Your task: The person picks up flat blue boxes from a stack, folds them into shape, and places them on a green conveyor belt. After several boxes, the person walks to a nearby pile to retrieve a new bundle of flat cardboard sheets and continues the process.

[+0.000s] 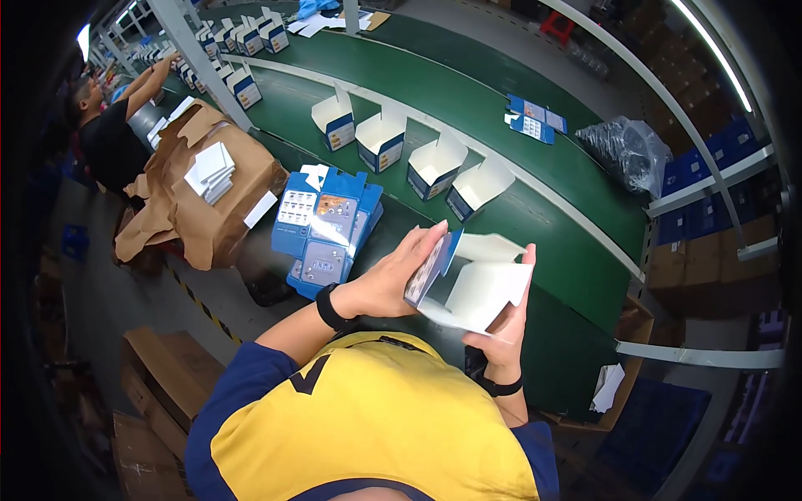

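Observation:
Between my two hands is a partly folded carton (484,292), white inside with a blue printed outer face, its flaps standing apart. My left hand (391,277) grips its printed left side. On the right side, my right hand (506,330) has its fingers up along the outer wall and the thumb near the lower edge. To the left of the carton lies a stack of flat blue carton blanks (326,238). Just beyond my hands stands an open carton (480,188), white inside, in a row with several others.
A green conveyor belt (543,188) carries more open cartons towards the far left. On it also lie a flat blue blank (535,119) and a clear plastic bag (626,150). White cards (210,171) rest on a brown paper-wrapped bundle (242,159). A co-worker (113,134) works at far left.

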Action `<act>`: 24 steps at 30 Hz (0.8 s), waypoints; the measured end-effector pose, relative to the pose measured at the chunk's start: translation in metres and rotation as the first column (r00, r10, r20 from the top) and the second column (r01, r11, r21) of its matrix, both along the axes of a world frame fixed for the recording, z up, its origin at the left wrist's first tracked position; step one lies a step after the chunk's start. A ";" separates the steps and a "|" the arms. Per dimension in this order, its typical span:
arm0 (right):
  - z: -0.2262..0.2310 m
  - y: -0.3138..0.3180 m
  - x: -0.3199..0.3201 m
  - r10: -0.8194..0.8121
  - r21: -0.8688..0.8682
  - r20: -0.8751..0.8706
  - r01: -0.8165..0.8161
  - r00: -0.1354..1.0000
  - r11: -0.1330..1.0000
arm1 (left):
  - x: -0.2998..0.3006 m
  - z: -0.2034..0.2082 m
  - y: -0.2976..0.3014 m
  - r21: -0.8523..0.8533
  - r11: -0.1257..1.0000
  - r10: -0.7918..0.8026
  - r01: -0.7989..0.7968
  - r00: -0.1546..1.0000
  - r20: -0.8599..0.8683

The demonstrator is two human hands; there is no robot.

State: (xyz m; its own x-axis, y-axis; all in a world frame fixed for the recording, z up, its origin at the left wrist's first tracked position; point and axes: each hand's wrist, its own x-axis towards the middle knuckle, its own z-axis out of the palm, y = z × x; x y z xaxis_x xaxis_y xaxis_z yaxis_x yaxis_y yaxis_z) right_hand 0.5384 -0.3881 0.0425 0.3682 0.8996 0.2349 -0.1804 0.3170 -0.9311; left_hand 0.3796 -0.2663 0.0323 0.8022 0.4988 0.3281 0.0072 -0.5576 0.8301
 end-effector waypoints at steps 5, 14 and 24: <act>-0.005 0.010 0.016 0.220 0.129 0.076 -0.229 0.972 0.965 | 0.003 -0.022 0.016 0.338 0.937 0.050 -0.088 0.991 0.120; 0.010 0.012 0.001 -0.185 -0.305 -0.040 0.164 0.982 0.938 | 0.003 -0.009 -0.012 0.136 0.985 -0.104 0.110 0.993 -0.048; 0.005 0.013 0.004 0.060 0.002 -0.148 -0.060 0.987 0.998 | 0.000 0.001 -0.005 -0.004 0.983 -0.179 0.183 0.967 0.180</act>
State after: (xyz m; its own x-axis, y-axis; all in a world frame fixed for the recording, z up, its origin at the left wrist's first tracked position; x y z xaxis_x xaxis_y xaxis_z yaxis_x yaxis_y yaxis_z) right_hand 0.5428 -0.3748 0.0476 0.3441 0.9217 0.1791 -0.3352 0.2988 -0.8935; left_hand 0.3800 -0.2708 0.0333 0.8094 0.3586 0.4650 -0.2409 -0.5193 0.8199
